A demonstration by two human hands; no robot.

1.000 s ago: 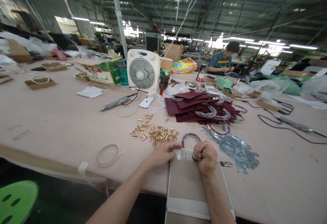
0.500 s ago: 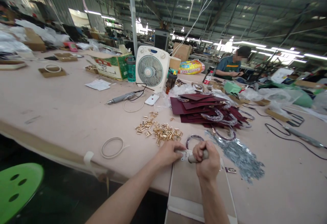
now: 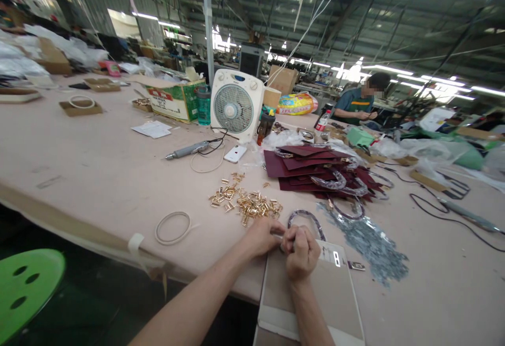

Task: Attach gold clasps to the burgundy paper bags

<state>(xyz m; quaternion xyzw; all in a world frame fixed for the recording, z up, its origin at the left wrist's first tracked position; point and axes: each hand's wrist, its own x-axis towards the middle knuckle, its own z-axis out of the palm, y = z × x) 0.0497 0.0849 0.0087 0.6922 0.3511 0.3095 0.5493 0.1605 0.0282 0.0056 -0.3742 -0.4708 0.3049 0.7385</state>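
Observation:
A flat beige panel (image 3: 315,298) with pale edges lies at the table's front edge. A dark, plastic-wrapped loop handle (image 3: 303,213) arches from its far edge. My left hand (image 3: 263,236) is at the panel's far left corner, its fingers pinched; what is between them is hidden. Right beside it, my right hand (image 3: 302,255) is closed in a fist over the far edge. The grey cylindrical handle it grips is nearly hidden now. A shiny slotted metal fitting (image 3: 336,259) shows on the panel, and a metal-ended tab (image 3: 356,265) sticks out to the right.
Gold metal fittings (image 3: 252,204) are heaped beyond my hands. Burgundy panels with handles (image 3: 311,167) are stacked behind, near small grey metal pieces (image 3: 374,246). Around stand a fan (image 3: 236,107), a phone (image 3: 235,153), corded tools (image 3: 187,150) and a coil (image 3: 172,228). Another person (image 3: 359,101) sits across.
My right fist has moved left along the panel's far edge, close to my left hand, uncovering the metal fitting. The grey handle has turned mostly out of sight. My left hand has barely moved.

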